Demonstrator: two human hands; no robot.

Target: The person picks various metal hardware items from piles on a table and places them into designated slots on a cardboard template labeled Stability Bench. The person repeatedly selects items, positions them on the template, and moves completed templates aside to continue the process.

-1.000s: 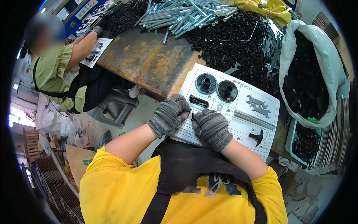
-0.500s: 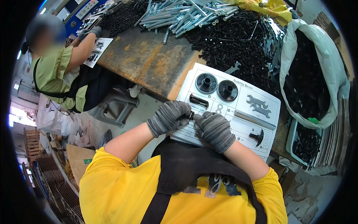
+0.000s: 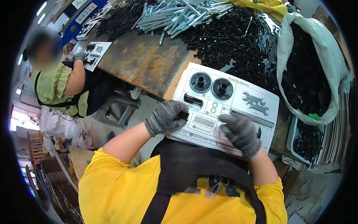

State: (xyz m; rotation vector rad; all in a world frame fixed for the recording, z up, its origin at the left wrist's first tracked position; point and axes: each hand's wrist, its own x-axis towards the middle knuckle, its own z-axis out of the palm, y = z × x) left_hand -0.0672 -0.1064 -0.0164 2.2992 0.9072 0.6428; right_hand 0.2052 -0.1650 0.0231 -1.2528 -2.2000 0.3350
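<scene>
Discs (image 3: 195, 85) number two; left hand (image 3: 166, 118) pinches uncountable black pieces (image 3: 185, 116), right hand (image 3: 241, 135) loosely parted.

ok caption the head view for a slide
Gloved left hand holding black parts, right hand over a card, silver rods heaped beyond.

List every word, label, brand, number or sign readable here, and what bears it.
White rectangular parts card: black title, legible, not copied; smallest captions unreadable.
Yellow plastic bag: small, unclear lettering.
Yellow fabric shirt: lettering partly hidden.
Farther white card, upper left: print too small.
</scene>
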